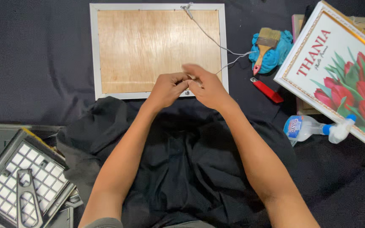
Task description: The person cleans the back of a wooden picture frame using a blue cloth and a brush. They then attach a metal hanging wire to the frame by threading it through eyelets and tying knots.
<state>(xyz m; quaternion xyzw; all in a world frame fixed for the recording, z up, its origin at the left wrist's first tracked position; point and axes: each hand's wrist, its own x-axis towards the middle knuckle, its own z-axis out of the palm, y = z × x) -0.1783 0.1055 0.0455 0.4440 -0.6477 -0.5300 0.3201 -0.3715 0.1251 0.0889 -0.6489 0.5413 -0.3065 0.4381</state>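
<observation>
Head view: left hand (167, 88) and right hand (205, 86) pinch the white cord (216, 42) together at 6 o'clock on the face-down frame (159, 50), its far end already fastened at 12 o'clock, near end seemingly not yet secured.

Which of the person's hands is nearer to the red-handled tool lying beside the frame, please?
The right hand. It sits at the frame's lower edge, just left of the red-handled tool, with dark cloth between them. The left hand is farther left, beyond the right hand.
</observation>
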